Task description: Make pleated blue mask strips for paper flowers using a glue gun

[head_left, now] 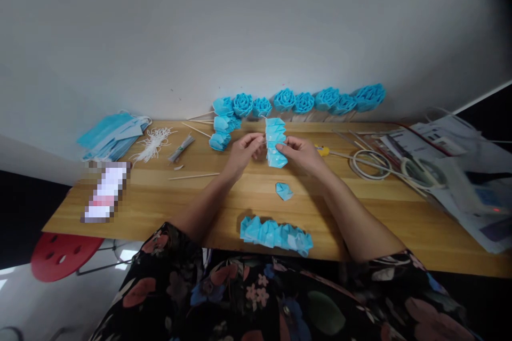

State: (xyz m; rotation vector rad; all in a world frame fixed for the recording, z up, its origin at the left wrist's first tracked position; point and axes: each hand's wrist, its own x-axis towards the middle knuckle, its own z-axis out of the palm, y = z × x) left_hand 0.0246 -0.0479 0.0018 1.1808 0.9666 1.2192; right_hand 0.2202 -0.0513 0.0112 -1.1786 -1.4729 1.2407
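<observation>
A strip of blue folded petals [276, 130] hangs upright in front of me. My right hand [301, 153] pinches its right side, thumb in front. My left hand [245, 153] is closed at the strip's left edge with the fingertips together; what they pinch is too small to make out. Below on the table lies a single folded blue piece [284, 191]. Nearer to me, along the front edge, rests a second strip of blue folded petals [276, 234].
Several blue flowers [285, 100] line the wall, some on thin sticks. To the left are blue face masks [114, 136], white ear loops [155, 144] and a blurred phone [106, 192]. Rightward lie a yellow-handled tool [322, 151], coiled cord [369, 164] and papers [416, 141].
</observation>
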